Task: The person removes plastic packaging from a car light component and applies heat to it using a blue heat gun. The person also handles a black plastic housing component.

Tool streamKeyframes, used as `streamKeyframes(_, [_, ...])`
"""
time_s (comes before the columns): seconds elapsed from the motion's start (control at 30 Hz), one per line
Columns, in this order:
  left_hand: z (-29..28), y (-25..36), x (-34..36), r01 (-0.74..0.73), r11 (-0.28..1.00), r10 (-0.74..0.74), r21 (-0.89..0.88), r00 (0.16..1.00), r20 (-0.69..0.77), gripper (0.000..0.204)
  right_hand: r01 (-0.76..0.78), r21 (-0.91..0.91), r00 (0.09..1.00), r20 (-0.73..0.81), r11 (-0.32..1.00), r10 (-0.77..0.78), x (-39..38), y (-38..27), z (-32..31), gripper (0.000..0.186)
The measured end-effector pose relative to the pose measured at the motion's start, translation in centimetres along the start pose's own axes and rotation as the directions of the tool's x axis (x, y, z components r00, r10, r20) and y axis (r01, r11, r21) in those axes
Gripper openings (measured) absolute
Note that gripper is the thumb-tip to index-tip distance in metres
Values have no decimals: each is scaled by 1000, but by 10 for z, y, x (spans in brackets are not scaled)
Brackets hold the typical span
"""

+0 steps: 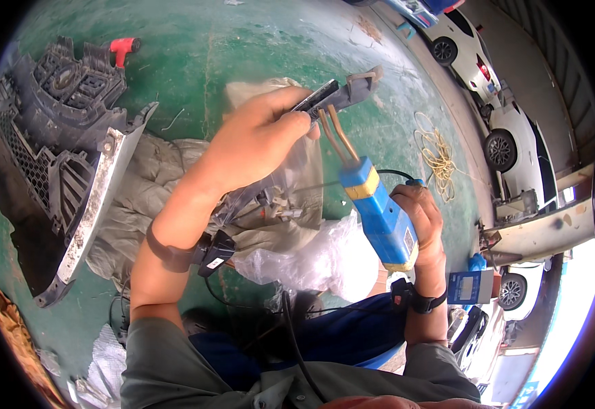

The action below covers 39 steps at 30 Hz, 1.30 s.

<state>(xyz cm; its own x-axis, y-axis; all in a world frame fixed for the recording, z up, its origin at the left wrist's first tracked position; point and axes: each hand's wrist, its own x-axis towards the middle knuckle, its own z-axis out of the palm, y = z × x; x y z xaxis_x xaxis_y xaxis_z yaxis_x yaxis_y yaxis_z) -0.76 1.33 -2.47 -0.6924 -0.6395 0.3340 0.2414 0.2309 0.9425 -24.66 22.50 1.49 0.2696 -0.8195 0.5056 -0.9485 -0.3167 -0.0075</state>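
Observation:
My left hand (260,140) is closed round a dark plastic car part (355,91), a narrow bracket-like piece with a bent end, held up in front of me. My right hand (420,215) grips a blue and yellow hot stapler (382,215) with two copper prongs. The prong tips sit right by the part, next to my left fingers; I cannot tell whether they touch it. A black cable leaves the tool near my right thumb. Some fingers of both hands are hidden behind what they hold.
At the left lies a dirty bumper assembly (82,198), with a red heat gun (123,49) beyond it. Below my hands are a beige cloth (154,184), connectors (270,208) and clear plastic wrap (304,262). A coiled yellow rope (437,153) and parked white cars (515,146) are to the right.

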Motion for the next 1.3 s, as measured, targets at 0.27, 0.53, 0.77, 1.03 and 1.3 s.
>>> streamKeyframes(0.27, [-1,2,0,28,995,-26,-92,999,20,41,21,-9,1000,-21,1000,-21,1,5,7,32])
streamKeyframes(0.53, [-5,4,-2,61,969,-58,-240,998,19,43,53,-50,997,-47,997,-56,1,6,8,30])
streamKeyframes(0.77, [-3,2,-1,8,975,-4,-220,1000,19,44,54,-34,994,-88,998,-57,2,1,7,30])
streamKeyframes(1.03, [-1,8,-3,61,963,-38,-262,995,91,44,60,-48,997,-45,997,-62,1,4,6,31])
streamKeyframes(1.3, [0,8,-3,135,959,-111,-249,988,110,45,25,-31,998,-53,999,-27,-5,13,10,30])
